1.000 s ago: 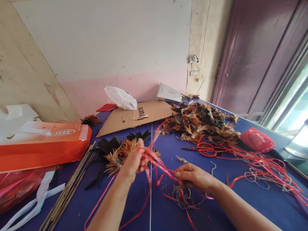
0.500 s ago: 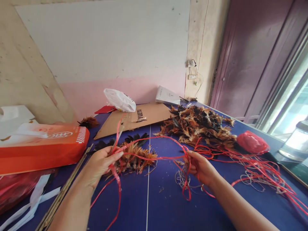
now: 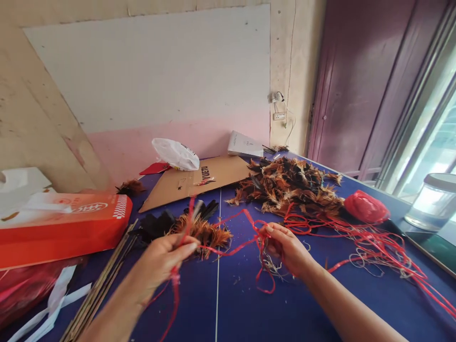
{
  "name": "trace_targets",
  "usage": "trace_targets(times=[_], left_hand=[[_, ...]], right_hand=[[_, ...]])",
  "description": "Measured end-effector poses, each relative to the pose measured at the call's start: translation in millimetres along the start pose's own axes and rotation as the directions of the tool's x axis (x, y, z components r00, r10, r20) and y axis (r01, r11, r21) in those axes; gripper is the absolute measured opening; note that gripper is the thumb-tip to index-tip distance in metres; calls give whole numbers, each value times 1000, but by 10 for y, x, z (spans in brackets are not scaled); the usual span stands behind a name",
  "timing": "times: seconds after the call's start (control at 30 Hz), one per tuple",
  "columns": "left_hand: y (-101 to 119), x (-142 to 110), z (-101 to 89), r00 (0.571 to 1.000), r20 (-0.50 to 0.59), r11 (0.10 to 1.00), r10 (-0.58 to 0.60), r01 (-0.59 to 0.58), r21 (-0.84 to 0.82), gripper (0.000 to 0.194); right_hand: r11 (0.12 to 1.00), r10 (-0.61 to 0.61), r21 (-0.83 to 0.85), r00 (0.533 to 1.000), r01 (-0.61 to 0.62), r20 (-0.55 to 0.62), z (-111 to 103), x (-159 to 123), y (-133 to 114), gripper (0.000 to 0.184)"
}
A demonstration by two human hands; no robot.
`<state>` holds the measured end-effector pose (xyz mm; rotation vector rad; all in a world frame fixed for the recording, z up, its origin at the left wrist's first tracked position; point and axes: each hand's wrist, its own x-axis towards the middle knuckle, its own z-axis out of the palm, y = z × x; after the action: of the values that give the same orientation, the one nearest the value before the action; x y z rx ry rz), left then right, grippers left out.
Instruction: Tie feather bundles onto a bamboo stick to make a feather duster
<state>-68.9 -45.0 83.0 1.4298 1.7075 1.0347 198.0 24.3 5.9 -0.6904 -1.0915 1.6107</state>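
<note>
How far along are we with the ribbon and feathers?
Looks done: a small feather bunch set apart; no binding visible. In hand: red ribbon, held slack between left hand and right hand. Seemingly left: the big feather pile and ribbon tangle beside it, both loose.

My left hand (image 3: pixel 170 259) grips red ribbon (image 3: pixel 228 253) and a thin stick, dark and brown feathers (image 3: pixel 204 232) just beyond; the ribbon runs across to my right hand (image 3: pixel 285 244), which pinches it, loops hanging below. Beyond on the blue table (image 3: pixel 242 304): cardboard (image 3: pixel 185 183), white bag (image 3: pixel 176 154), pale box (image 3: pixel 244 144), big feather pile (image 3: pixel 295 185). At right, red bundle (image 3: pixel 366 207) and tangled strands (image 3: pixel 377 242); at left, orange bag (image 3: pixel 71 228) beside canes (image 3: pixel 103 280).
</note>
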Motion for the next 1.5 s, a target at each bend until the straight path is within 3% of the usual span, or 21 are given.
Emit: trace_targets(times=[0.07,0.1,0.23,0.4,0.5,0.63,0.93,1.0,1.13,1.27,1.4,1.5], left_hand=[[110,50,325,979,196,999,49,-46,-22,37],[159,82,462,967,230,994,108,-102,-39,34],[304,217,867,947,267,983,176,-155,-98,33],[357,318,1140,931,313,948,188,-88,-306,30],[316,344,1166,939,314,945,141,-33,-327,27],[208,363,1060,949,314,966,30,53,-254,28],[54,368,837,950,311,949,-39,133,-288,26],[57,376,825,951,308,945,-27,125,-302,25],[51,402,737,961,275,943,-42,129,-307,29],[59,409,675,959,279,946,-50,135,-295,34],[168,390,818,941,338,972,-29,106,-210,41],[324,384,1029,934,351,985,66,-4,-174,52]], right_hand=[[1000,-11,22,1000,11,12,28,-23,11,24],[999,-13,46,1000,12,22,43,-32,15,24],[987,11,158,999,-19,51,105,-55,31,24],[964,68,252,996,-79,50,146,-65,52,21],[928,130,341,989,-147,71,131,-62,40,16],[839,164,504,978,-206,125,56,-48,-38,14],[734,111,678,992,-37,-67,-380,-21,-433,16],[743,101,669,989,-4,-106,-479,-29,-523,14],[817,140,574,985,-58,-98,-590,-31,-631,9],[861,60,506,998,-53,2,-531,-25,-630,11],[912,24,407,996,-56,83,-364,-57,-573,12],[939,35,332,985,-91,169,-258,-102,-509,15]])
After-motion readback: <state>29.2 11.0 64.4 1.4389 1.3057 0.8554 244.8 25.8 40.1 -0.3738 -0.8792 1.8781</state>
